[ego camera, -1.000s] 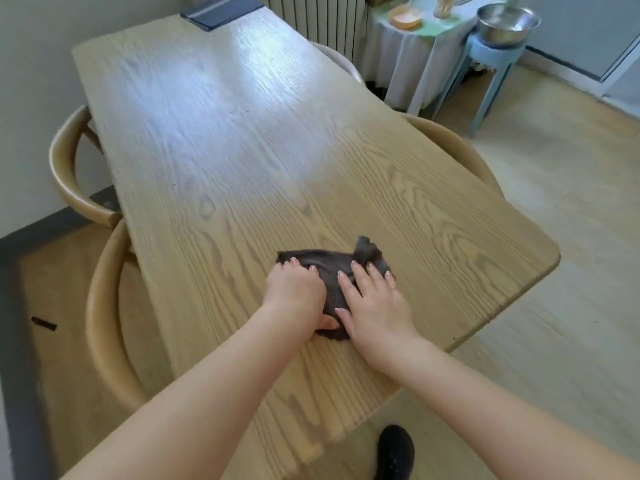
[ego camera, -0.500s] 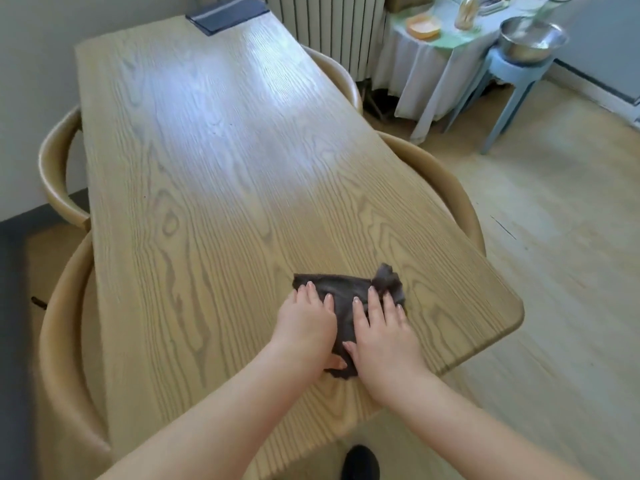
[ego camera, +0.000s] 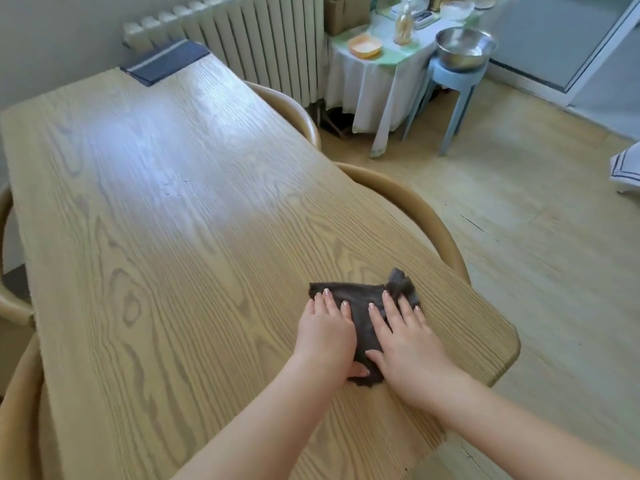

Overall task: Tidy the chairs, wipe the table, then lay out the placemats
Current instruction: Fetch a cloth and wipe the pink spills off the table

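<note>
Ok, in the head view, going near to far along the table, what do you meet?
Left hand and right hand pressing flat on the dark cloth → a long bare stretch of table → the folded dark placemats at the far end.

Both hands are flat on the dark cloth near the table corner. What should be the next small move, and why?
Probably slide the dark cloth away along the table, towards the folded placemats. The left hand and right hand press it near the corner, and most of the tabletop lies beyond.
</note>
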